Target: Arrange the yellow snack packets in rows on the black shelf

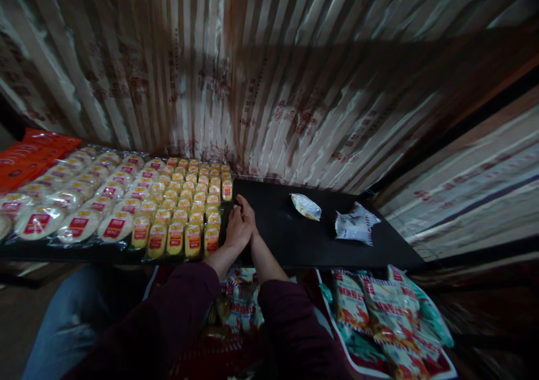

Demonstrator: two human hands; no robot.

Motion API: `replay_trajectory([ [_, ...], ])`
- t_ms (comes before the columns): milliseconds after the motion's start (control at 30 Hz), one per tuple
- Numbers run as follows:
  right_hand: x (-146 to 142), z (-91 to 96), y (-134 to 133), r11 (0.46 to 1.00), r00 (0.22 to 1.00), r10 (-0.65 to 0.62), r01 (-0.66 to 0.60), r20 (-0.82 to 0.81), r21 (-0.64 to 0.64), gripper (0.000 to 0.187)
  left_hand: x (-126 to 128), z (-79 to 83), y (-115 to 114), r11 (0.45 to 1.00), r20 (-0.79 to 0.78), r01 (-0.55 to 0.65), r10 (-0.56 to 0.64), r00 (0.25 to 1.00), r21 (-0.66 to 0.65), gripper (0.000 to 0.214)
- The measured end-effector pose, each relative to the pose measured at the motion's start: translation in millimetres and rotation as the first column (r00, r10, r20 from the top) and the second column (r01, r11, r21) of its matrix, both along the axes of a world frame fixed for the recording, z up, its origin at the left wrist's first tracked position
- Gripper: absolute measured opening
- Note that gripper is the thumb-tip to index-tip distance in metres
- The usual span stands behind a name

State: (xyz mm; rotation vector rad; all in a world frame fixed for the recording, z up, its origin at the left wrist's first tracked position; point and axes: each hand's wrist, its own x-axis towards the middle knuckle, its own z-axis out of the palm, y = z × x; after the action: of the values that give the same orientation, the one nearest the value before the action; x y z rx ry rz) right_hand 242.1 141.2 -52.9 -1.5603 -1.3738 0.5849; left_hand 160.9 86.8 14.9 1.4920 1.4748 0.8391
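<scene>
My left hand (pixel 238 228) and my right hand (pixel 248 214) lie close together on a black shelf (pixel 273 239), touching or overlapping. Both have fingers stretched forward, partly hidden by each other, and I see nothing held in them. Just left of them stand tight rows of small yellow wrapped cakes (pixel 192 238) with red labels. Further left are several rows of larger round white wrapped cakes (pixel 78 226), also red-labelled. To the right, apart from my hands, one white snack packet (pixel 306 206) lies on the shelf, with crumpled white-and-blue packets (pixel 354 227) beyond it.
Orange packages (pixel 37 154) fill the far left end. A striped printed sheet (pixel 278 88) hangs behind the shelf. Below the front edge, a white-rimmed red basket (pixel 343 349) holds several snack bags (pixel 387 312); more bags (pixel 242 301) lie beneath my forearms. A dark post (pixel 455 127) slants at right.
</scene>
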Motion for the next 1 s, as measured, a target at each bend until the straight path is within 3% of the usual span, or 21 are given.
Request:
replay_trajectory([
  [167, -5, 4.6, -42, 0.998, 0.998, -0.034, 0.032, -0.048, -0.049, 0.048, -15, -0.6, -46, 0.993, 0.020, 0.083, -0.085, 0.996, 0.080, 0.045],
  [400, -30, 14.2, -118, 0.996, 0.997, -0.065, 0.062, -0.049, -0.063, 0.040, -44, -16.4, -105, 0.944, -0.047, 0.203, -0.198, 0.979, 0.261, 0.044],
  [533, -44, 12.3, -157, 0.997, 0.996, -0.082, 0.082, -0.038, 0.005, 0.035, -59, -30.1, -134, 0.895, -0.078, 0.252, -0.240, 0.968, 0.368, 0.044],
  [633, -55, 0.1, -185, 0.988, 0.994, -0.110, 0.109, 0.003, 0.107, 0.033, -73, -47.7, -156, 0.860, -0.120, 0.310, -0.286, 0.951, 0.406, 0.045],
  [733, -68, -19.7, -210, 0.988, 0.992, -0.061, 0.044, 0.113, 0.145, 0.032, -90, -73.3, -178, 0.880, -0.153, 0.377, -0.346, 0.926, 0.289, 0.047],
  [800, -77, -34.2, -222, 0.999, 0.975, 0.017, -0.023, 0.222, 0.024, 0.035, -103, -91.9, -188, 0.898, -0.150, 0.407, -0.385, 0.911, 0.166, 0.051],
  [867, -84, -47.3, -230, 0.985, 0.943, 0.105, -0.056, 0.316, -0.161, 0.038, -115, -108.0, -192, 0.933, -0.132, 0.361, -0.356, 0.925, 0.012, 0.051],
  [933, -87, -57.8, -233, 0.950, 0.913, 0.120, 0.009, 0.390, -0.312, 0.038, -128, -119.9, -191, 0.935, -0.118, 0.311, -0.332, 0.936, -0.169, 0.047],
  [1000, -87, -64.9, -233, 0.904, 0.892, 0.049, 0.152, 0.450, -0.400, 0.036, -139, -127.7, -186, 0.915, -0.142, 0.258, -0.313, 0.939, -0.312, 0.036],
])
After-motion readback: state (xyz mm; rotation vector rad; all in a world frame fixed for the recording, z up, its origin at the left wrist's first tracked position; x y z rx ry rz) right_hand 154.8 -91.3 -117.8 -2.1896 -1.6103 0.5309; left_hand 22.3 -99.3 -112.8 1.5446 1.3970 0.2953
